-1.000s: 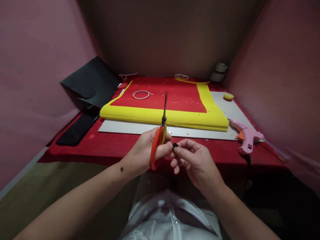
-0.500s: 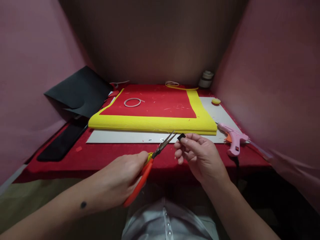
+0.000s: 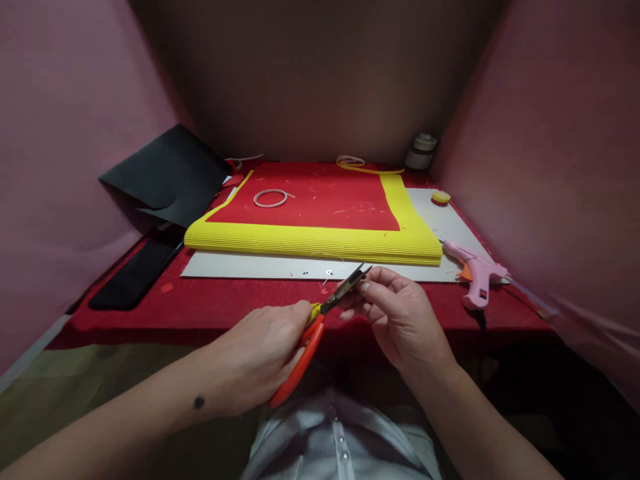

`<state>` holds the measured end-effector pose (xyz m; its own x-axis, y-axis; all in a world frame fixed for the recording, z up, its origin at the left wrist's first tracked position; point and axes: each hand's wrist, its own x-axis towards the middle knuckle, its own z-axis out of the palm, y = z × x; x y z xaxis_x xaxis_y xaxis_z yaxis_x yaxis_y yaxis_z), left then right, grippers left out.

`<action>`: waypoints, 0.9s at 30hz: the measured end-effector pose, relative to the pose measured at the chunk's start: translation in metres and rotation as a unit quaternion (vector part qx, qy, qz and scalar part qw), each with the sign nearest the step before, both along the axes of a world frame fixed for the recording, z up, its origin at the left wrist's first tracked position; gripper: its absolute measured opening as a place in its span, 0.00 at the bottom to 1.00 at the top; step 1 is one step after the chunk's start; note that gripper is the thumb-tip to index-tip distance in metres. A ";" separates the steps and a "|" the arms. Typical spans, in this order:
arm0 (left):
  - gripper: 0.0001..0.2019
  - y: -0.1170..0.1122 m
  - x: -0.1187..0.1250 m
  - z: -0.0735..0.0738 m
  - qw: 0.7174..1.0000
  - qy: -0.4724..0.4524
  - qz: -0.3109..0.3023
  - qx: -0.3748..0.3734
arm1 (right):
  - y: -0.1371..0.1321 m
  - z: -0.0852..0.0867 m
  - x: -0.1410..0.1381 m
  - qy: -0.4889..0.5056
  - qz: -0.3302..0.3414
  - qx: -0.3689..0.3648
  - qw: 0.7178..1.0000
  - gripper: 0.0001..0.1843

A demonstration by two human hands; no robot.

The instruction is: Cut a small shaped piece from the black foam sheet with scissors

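Observation:
My left hand [image 3: 260, 353] grips the orange handles of a pair of scissors [image 3: 320, 320], whose blades point up and right. The blade tips meet a small black piece [image 3: 367, 271] pinched between the thumb and forefinger of my right hand [image 3: 397, 317]. Both hands hover over the near edge of the red-covered table [image 3: 225, 300]. Most of the black piece is hidden by the fingers and blades.
A yellow corrugated sheet [image 3: 320, 240] topped with red paper [image 3: 310, 200] lies on a grey board [image 3: 240, 267]. A white ring [image 3: 270, 198] rests on the red paper. A pink glue gun [image 3: 475, 273] lies right, black sheets [image 3: 170, 173] left, a phone [image 3: 135, 270] beside them.
The scissors swung from upright to slanting right, and their blades have closed in on the black piece in my right hand. My right hand moved slightly left and toward the blades.

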<state>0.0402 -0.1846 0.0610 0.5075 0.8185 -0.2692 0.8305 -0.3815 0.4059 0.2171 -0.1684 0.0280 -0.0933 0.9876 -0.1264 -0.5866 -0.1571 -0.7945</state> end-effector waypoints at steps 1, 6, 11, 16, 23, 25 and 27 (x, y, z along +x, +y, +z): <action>0.07 0.000 -0.001 0.000 1.000 -0.004 -0.002 -0.003 | 0.000 0.000 0.000 0.001 0.000 -0.001 1.000 0.10; 0.09 0.001 -0.004 0.001 0.999 -0.031 0.001 -0.018 | 0.001 -0.001 -0.002 -0.003 0.001 -0.003 1.000 0.10; 0.08 -0.001 -0.004 -0.002 1.000 -0.011 0.006 -0.010 | 0.000 -0.002 -0.003 -0.007 0.005 0.001 1.000 0.09; 0.06 -0.001 -0.008 -0.013 1.000 -0.010 0.007 0.003 | 0.000 -0.003 -0.002 -0.009 0.003 0.004 1.000 0.07; 0.07 0.000 -0.013 -0.018 1.000 -0.022 0.002 -0.008 | 0.003 -0.003 -0.003 -0.004 0.007 0.007 1.000 0.07; 0.08 0.000 -0.014 -0.020 1.000 -0.021 -0.001 -0.009 | 0.003 -0.003 -0.002 -0.005 0.007 0.005 1.000 0.07; 0.09 0.000 -0.016 -0.028 0.999 -0.032 0.007 -0.009 | 0.003 -0.003 -0.002 -0.005 0.004 0.004 1.000 0.07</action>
<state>0.0244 -0.1847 0.0325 0.5123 0.8211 -0.2517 0.8083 -0.3620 0.4644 0.2154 -0.1656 0.0247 -0.0995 0.9879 -0.1187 -0.5770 -0.1545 -0.8020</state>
